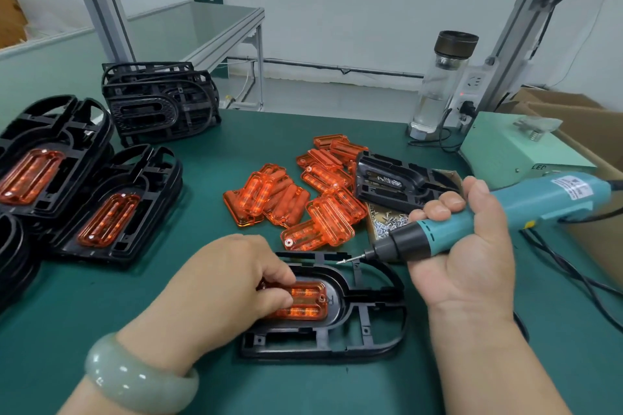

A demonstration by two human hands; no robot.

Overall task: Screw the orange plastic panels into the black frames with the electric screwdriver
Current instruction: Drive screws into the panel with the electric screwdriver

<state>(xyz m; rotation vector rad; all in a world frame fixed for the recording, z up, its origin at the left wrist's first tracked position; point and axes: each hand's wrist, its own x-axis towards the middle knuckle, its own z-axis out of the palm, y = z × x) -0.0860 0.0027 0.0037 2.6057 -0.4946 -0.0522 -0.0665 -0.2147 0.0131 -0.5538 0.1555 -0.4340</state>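
A black frame (367, 330) lies flat on the green mat in front of me, with an orange panel (308, 305) seated in its oval recess. My left hand (222, 290) presses on the panel's left part with its fingertips and hides that end. My right hand (472, 242) grips the teal electric screwdriver (526, 212), held nearly level, with a screw on its bit tip (344, 261) just above the frame's far edge, apart from the panel. A loose pile of orange panels (296, 195) lies beyond the frame.
Finished frames with orange panels (101, 212) are stacked at the left. Bare black frames (158, 104) stand at the back left. A box of screws (387, 222) and a black part (397, 182) sit right of the pile. A glass bottle (438, 87), a green power unit (512, 148) and cables (573, 276) lie at the right.
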